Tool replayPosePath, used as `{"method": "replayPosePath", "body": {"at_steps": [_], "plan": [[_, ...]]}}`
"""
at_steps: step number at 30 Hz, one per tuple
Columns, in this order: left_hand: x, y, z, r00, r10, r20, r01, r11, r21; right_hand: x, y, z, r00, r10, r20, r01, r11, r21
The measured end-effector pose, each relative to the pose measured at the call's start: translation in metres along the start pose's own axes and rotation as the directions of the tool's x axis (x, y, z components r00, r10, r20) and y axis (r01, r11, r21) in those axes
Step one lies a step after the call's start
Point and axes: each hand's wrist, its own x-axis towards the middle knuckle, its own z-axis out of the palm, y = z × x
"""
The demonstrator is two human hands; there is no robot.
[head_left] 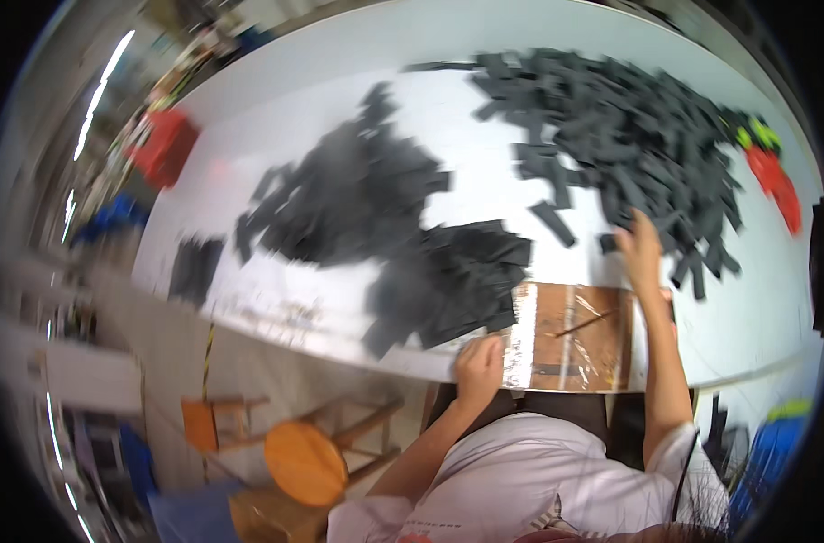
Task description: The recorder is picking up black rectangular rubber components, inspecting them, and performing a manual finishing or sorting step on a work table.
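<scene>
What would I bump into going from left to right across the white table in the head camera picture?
Small dark stack → flat black pile → left hand → brown board → right hand → red-and-green thing.

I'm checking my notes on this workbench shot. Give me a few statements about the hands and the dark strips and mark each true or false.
1. The right hand reaches into the pile of dark strips on the right. True.
2. The left hand is raised well above the table. False: it rests at the near edge of the white table, beside the brown board.
3. The brown board lies between the hands. True.
4. The wooden stool stands on the table. False: it stands on the floor.
</scene>
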Motion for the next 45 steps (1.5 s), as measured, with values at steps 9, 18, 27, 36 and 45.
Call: {"method": "replayPosePath", "body": {"at_steps": [9, 18, 27, 36, 45], "plan": [[-0.010, -0.010, 0.014, 0.996, 0.051, 0.070, -0.048, 0.998, -0.035, 0.039, -0.045, 0.031, 0.896, -0.416, 0.157, 0.444, 0.852, -0.279], [-0.005, -0.009, 0.007, 0.988, 0.027, 0.152, -0.038, 0.997, 0.068, 0.092, 0.015, 0.099, 0.852, -0.410, 0.324, 0.513, 0.778, -0.363], [-0.012, -0.024, 0.008, 0.978, 0.049, 0.204, -0.080, 0.986, 0.149, 0.174, 0.175, 0.039, 0.986, -0.140, 0.093, 0.166, 0.743, -0.649], [-0.019, -0.013, 0.002, 0.970, -0.016, 0.244, -0.024, 0.987, 0.159, 0.178, 0.168, -0.027, 0.936, 0.298, 0.185, -0.174, 0.852, -0.493], [-0.001, -0.014, 0.011, 0.969, 0.164, 0.183, -0.189, 0.974, 0.126, 0.098, 0.053, -0.042, 0.915, 0.143, 0.376, -0.309, 0.849, 0.429]]}}
